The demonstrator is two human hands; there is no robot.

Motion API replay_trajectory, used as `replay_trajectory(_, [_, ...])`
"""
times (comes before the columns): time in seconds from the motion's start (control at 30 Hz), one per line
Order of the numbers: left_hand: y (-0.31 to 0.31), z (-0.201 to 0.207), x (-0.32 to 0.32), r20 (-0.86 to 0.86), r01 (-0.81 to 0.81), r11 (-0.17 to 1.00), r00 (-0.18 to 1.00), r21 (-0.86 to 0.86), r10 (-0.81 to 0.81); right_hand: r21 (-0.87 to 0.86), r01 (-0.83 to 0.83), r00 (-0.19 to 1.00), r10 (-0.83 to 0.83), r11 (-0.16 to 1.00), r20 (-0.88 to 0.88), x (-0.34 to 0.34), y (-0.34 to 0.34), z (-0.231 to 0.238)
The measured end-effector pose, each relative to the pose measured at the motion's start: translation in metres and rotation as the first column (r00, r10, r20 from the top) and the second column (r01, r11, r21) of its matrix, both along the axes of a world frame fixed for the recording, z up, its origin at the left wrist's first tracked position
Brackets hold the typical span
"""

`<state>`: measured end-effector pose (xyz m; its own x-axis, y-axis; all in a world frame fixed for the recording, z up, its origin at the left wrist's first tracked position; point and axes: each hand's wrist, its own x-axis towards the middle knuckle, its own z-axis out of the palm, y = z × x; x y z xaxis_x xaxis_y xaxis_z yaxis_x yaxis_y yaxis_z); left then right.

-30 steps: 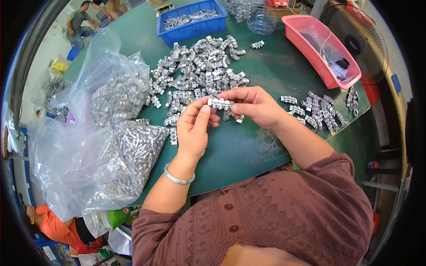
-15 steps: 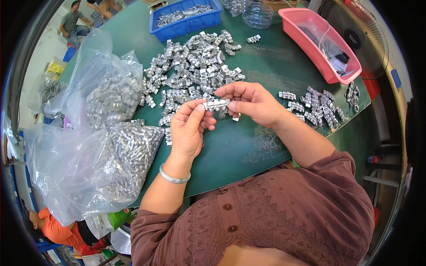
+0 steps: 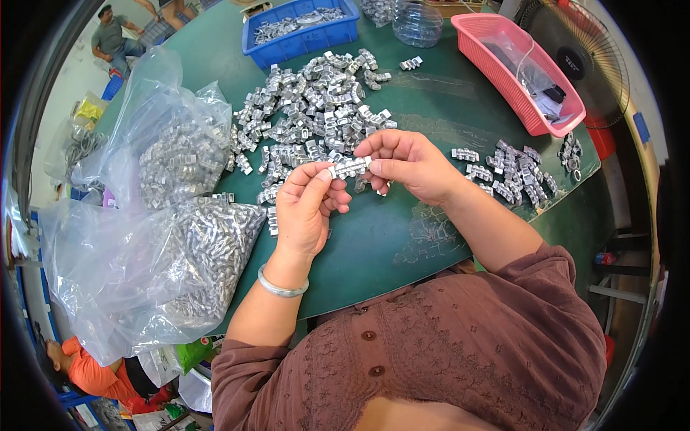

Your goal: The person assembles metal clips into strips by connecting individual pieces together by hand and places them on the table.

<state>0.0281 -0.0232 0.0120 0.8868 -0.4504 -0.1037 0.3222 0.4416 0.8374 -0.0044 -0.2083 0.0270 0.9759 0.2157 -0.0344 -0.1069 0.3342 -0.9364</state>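
At the far left a person in a grey-green shirt [image 3: 111, 39] sits, and at the near left another person in an orange top [image 3: 97, 375] shows beyond the edge of the green table [image 3: 366, 251]. On the table's left side lie two clear plastic bags: the far bag [image 3: 180, 161] holds chunky silvery parts, and the near bag [image 3: 212, 262] bulges with small, shiny, slender ones. To their right, at the far side, stands a blue bin [image 3: 309, 47] containing more grey metal bits, and nearer than it spreads a large heap of silvery linked pieces [image 3: 316, 104]. Just in front of the heap's near part, the left hand [image 3: 300, 208], with a pale bangle [image 3: 284, 290] on its wrist, pinches the left end of a short silvery metal strip [image 3: 351, 168] between thumb and forefinger, its other fingers curled. The strip is held up over the table, between the two hands, its right end pinched by the right hand [image 3: 415, 171] between thumb and fingers. Beyond, at the far side, stands a clear plastic jar [image 3: 417, 27]. Farther right lies a smaller group of similar pieces [image 3: 516, 174], nearer than a pink basket [image 3: 496, 82] and a dark fan [image 3: 575, 65].
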Motion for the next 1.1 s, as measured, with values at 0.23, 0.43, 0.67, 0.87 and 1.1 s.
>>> replay_trajectory(0.23, [0.0,-0.003,0.001,0.003,0.008,1.0,1.0,-0.014,-0.008,-0.025,0.001,1.0,-0.001,1.0,0.022,0.0,0.001,-0.001])
replay_trajectory(0.43, [-0.003,-0.004,0.002,-0.066,0.057,0.995,0.996,-0.088,-0.063,-0.107,0.064,0.986,-0.046,0.992,0.161,0.0,0.004,-0.004])
replay_trajectory(0.67, [-0.002,-0.01,0.003,0.034,0.116,0.974,0.993,-0.196,-0.111,-0.403,0.3,0.824,-0.021,0.865,0.567,0.004,0.0,-0.004])
replay_trajectory(0.87, [-0.002,-0.01,0.004,0.07,0.135,0.966,0.99,-0.22,-0.122,-0.612,0.612,0.708,-0.002,0.501,0.706,0.009,-0.011,-0.012])
replay_trajectory(1.1, [-0.001,-0.011,0.006,0.06,0.128,0.967,0.991,-0.218,-0.118,-0.77,0.524,0.798,0.107,0.362,0.593,0.008,-0.011,-0.012])
